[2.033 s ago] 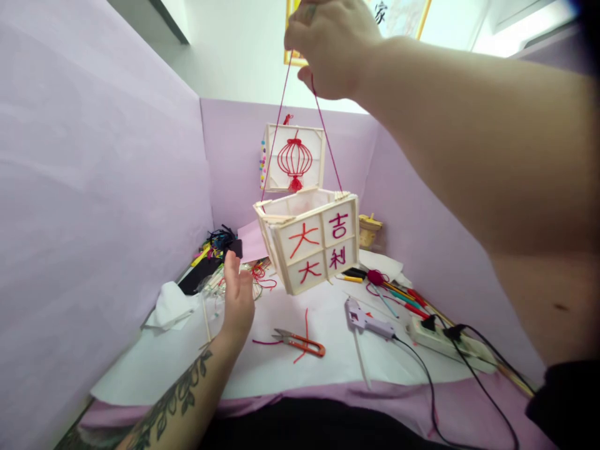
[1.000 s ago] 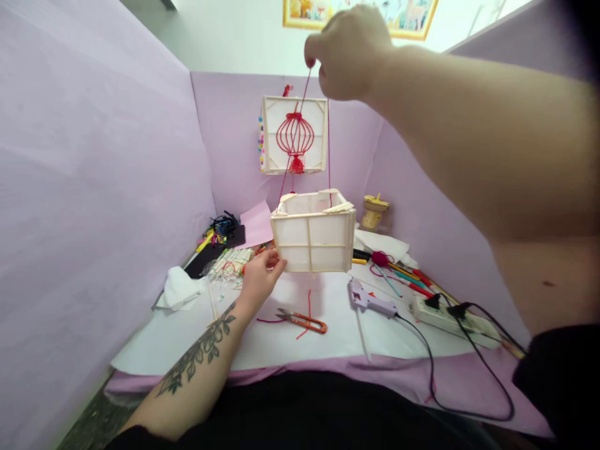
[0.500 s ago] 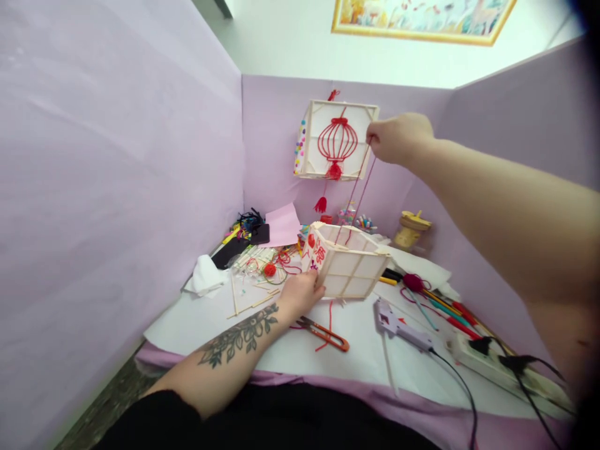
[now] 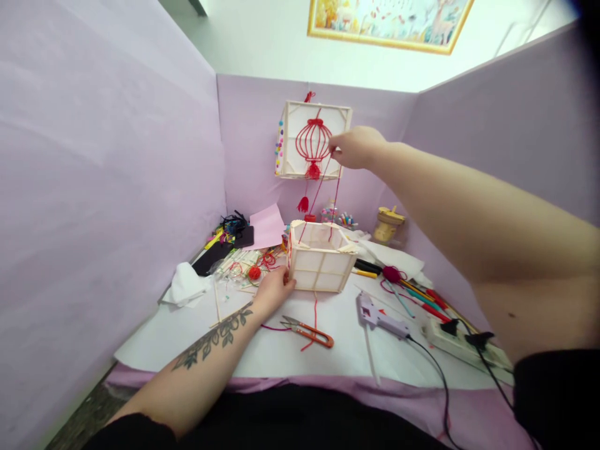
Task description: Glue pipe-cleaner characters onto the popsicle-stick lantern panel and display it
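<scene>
A white paper lantern (image 4: 323,272) with a frame of thin wooden sticks sits, or hangs just above the table, in front of me. At its lower left edge my left hand (image 4: 274,290) grips it with curled fingers. My right hand (image 4: 354,149) is raised above and pinches a loop of dark red yarn (image 4: 317,197), whose two strands run taut down into the lantern's open top. Below the lantern, a red yarn tail (image 4: 315,312) reaches the table, crossing under orange-handled thread snips (image 4: 309,331).
A second lantern (image 4: 293,134) with a red lantern motif hangs on the back panel. To the right are a glue gun (image 4: 382,319), a power strip (image 4: 462,344), a yarn ball (image 4: 392,274) and pens. Tissue (image 4: 185,284), pink paper (image 4: 265,226) and sticks are on the left.
The lantern has turned, so its decorated left face is now mostly hidden. My right hand has come lower relative to the hanging lantern, and the yarn strands have spread apart. The view has shifted right.
</scene>
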`<move>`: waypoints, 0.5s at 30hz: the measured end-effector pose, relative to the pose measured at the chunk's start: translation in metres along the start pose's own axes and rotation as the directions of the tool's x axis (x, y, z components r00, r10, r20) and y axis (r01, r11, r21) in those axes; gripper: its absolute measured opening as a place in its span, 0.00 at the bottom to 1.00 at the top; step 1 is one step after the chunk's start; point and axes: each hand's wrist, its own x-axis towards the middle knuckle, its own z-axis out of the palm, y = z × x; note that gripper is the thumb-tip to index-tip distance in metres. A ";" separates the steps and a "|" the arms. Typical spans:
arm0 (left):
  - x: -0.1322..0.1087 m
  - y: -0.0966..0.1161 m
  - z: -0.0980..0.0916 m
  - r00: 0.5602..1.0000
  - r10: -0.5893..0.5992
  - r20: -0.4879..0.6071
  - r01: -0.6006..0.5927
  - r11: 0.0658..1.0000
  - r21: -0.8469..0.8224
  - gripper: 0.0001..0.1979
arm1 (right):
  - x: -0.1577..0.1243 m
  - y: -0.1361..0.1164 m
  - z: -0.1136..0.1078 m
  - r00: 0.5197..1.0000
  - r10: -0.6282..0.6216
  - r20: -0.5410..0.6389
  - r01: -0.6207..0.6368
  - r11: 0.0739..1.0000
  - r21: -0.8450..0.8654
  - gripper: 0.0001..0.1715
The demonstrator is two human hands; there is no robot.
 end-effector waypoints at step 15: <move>0.000 -0.003 0.001 1.000 0.012 0.002 -0.012 0.997 -0.074 0.07 | -0.056 0.029 0.072 0.924 0.228 0.308 -0.327 0.887 0.325 0.15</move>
